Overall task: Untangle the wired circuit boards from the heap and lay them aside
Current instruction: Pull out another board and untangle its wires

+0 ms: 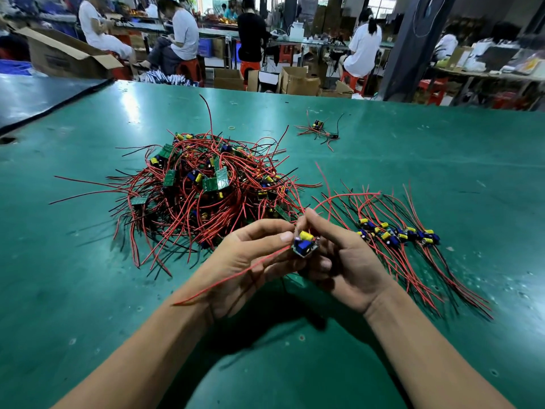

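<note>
Holds one wired circuit board (305,246) up in front, above the green table mat (88,290), near the front edge of the heap (200,190) and left of the laid-out row of boards (398,234). Cradles it in the left hand (250,255), with thumb and curled fingers clamped on the board's left edge. Pinches its upper leads with the right hand (345,261), fingertips (308,215) pressed together just above the yellow capacitor (306,236), lower fingers curled beneath. Lets one red lead (230,278) trail down across the left wrist; sends another arching from the right fingertips toward the row.

Looks like the close of the untangling step for this board: apparently clear of the heap, though hard to rule out a snag behind the fingers. Calls next for straightening the leads, carrying the board rightward and setting it down beside the row, leads running the same way. Leaves most of the heap to do, plus a small stray cluster (320,129) farther back.
</note>
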The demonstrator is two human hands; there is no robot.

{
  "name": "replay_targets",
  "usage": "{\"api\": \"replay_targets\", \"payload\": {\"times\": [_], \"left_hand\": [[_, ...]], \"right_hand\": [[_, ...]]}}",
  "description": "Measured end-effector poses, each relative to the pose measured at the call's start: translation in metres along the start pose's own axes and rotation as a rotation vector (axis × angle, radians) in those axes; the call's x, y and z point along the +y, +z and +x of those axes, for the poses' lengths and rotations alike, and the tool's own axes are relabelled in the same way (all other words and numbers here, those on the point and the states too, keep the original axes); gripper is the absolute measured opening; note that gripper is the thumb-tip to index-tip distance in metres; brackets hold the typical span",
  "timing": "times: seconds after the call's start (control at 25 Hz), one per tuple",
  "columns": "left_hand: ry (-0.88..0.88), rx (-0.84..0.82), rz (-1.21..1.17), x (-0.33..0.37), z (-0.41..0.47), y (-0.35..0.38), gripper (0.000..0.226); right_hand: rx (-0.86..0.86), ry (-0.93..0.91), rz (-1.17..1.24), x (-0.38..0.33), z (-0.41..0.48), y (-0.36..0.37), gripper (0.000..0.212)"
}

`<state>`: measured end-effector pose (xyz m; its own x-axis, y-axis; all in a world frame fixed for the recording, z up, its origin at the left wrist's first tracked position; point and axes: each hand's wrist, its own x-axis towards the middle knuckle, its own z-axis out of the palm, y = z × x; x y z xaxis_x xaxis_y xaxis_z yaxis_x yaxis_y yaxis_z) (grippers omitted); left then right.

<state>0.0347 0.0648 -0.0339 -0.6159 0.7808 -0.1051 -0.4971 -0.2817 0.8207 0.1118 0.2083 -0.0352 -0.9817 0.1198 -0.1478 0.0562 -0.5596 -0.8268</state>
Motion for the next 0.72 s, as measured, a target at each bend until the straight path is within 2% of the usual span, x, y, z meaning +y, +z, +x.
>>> {"api": "replay_targets", "payload": {"times": [0.24, 0.36, 0.48, 0.6, 0.72], "left_hand": [[-0.051, -0.052, 0.031, -0.005, -0.002, 0.001, 0.008], [-0.041, -0.099, 0.033, -0.009, -0.004, 0.002, 0.016], [-0.046, -0.122, 0.044, -0.012, -0.005, 0.004, 0.019], [-0.057, -0.135, 0.081, -0.016, -0.005, 0.004, 0.020], [-0.091, -0.124, 0.101, -0.017, -0.003, 0.002, 0.023]], "right_hand": [[-0.002, 0.001, 0.027, 0.003, 0.004, -0.001, 0.025], [-0.015, 0.015, 0.070, 0.006, 0.004, -0.001, 0.033], [0.010, 0.011, 0.145, 0.001, 0.006, -0.005, 0.031], [0.143, -0.001, 0.013, -0.001, 0.010, -0.011, 0.036], [0.146, -0.047, -0.019, 0.003, 0.011, -0.011, 0.034]]}}
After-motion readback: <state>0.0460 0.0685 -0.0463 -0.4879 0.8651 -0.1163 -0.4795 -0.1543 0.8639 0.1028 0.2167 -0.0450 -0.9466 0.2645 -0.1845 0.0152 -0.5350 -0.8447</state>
